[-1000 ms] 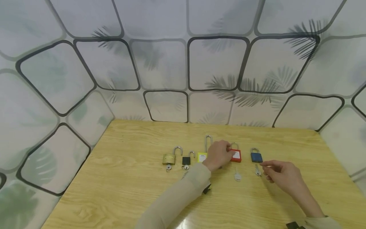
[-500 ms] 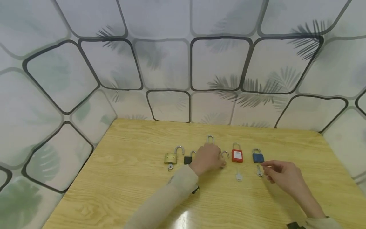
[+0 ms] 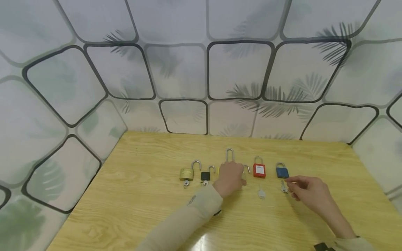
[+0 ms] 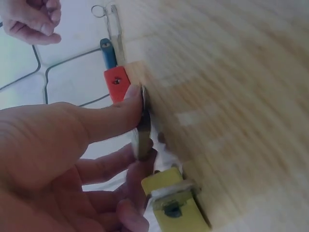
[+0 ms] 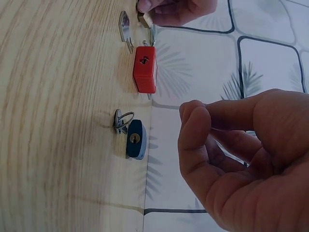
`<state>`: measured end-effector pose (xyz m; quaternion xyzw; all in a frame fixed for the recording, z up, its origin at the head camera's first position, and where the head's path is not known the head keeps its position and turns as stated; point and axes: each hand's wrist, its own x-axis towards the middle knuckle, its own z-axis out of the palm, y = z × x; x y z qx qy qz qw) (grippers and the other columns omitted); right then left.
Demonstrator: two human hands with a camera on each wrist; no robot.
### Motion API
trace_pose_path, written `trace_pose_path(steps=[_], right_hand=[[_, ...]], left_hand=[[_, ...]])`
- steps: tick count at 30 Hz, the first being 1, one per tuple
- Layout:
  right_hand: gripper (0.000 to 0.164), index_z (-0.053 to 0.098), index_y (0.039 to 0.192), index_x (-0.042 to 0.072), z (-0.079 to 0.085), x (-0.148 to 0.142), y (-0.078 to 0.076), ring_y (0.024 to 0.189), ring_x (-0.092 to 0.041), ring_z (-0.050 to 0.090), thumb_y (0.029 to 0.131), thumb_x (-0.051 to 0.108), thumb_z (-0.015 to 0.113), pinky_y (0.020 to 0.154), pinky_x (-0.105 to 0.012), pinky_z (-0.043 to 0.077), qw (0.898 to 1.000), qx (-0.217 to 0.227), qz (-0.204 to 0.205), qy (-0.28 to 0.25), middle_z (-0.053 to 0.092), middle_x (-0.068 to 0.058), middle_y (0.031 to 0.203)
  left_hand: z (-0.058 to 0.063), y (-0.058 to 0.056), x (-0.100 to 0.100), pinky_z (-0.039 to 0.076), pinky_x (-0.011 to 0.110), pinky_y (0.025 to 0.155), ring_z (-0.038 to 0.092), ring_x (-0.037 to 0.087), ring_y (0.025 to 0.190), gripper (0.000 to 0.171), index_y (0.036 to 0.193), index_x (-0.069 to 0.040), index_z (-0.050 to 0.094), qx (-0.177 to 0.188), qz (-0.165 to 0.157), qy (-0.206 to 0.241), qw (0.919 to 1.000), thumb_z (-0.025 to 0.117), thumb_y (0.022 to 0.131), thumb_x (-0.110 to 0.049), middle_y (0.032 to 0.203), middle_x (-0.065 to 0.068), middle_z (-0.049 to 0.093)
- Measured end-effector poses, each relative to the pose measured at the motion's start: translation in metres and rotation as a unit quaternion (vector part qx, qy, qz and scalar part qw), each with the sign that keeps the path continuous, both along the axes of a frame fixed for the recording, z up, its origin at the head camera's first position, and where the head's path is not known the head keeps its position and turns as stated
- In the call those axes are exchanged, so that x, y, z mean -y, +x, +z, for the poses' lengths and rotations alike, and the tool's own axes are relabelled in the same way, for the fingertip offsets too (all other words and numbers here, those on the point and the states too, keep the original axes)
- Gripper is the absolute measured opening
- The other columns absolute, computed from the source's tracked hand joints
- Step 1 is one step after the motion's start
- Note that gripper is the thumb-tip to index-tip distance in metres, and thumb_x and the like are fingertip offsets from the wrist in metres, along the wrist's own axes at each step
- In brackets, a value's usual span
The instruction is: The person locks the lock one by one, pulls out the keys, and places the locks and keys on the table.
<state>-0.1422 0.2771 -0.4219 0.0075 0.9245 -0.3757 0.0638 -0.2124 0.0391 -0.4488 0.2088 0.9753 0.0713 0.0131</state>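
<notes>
My left hand [image 3: 230,177] reaches over the middle of the row of locks. Its thumb and fingers pinch a small brass padlock [image 4: 142,144] whose shackle stands open; a silvery key shows by the thumb. Just beside the hand lies a yellow padlock [image 4: 179,212] with a long shackle, mostly hidden by the hand in the head view. My right hand [image 3: 309,191] hovers near the blue padlock [image 3: 282,172] and its key [image 3: 284,187]. Its fingers are loosely curled, thumb and forefinger tips meeting, nothing visible between them.
A red padlock [image 3: 259,170] lies between the hands, with a loose key [image 3: 261,193] in front. To the left are a larger brass padlock [image 3: 186,174] and a black padlock [image 3: 205,176], both with raised shackles and keys. A patterned wall [image 3: 183,116] backs the wooden table [image 3: 125,191].
My left hand has left the red padlock and moved left to the small brass padlock, which it now pinches. My right hand has stayed in nearly the same place.
</notes>
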Motion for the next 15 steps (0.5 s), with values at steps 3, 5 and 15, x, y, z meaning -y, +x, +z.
trace_pose_path(steps=[3, 5, 15], right_hand=[[0.026, 0.068, 0.114, -0.005, 0.0, 0.0, -0.001, 0.068, -0.021, 0.067, 0.097, 0.012, 0.058, 0.051, -0.032, 0.058, 1.0, 0.002, 0.001, -0.002, 0.075, -0.012, 0.082], [0.026, 0.068, 0.114, -0.004, 0.0, 0.0, -0.001, 0.069, -0.021, 0.067, 0.097, 0.012, 0.058, 0.052, -0.032, 0.058, 1.0, 0.003, 0.0, -0.002, 0.075, -0.012, 0.082], [0.026, 0.069, 0.113, 0.0, 0.005, 0.007, -0.001, 0.07, -0.023, 0.068, 0.097, 0.016, 0.058, 0.051, -0.031, 0.057, 0.999, -0.05, 0.014, 0.006, 0.075, -0.015, 0.087]], left_hand=[[0.001, -0.002, 0.002, 0.041, 0.023, 0.041, 0.039, 0.007, 0.046, 0.031, 0.067, -0.014, 0.067, 0.018, -0.002, 0.023, 0.9996, 0.086, 0.07, -0.038, 0.051, -0.007, 0.046], [0.002, -0.003, 0.004, 0.034, 0.02, 0.037, 0.035, 0.006, 0.044, 0.03, 0.066, -0.012, 0.066, 0.035, -0.004, 0.048, 0.9982, 0.085, 0.071, -0.034, 0.05, -0.007, 0.042], [0.015, 0.002, 0.029, 0.05, 0.016, 0.056, 0.056, 0.0, 0.062, 0.019, 0.085, -0.009, 0.079, 0.053, -0.06, 0.22, 0.9722, 0.085, 0.074, -0.023, 0.082, -0.001, 0.076]])
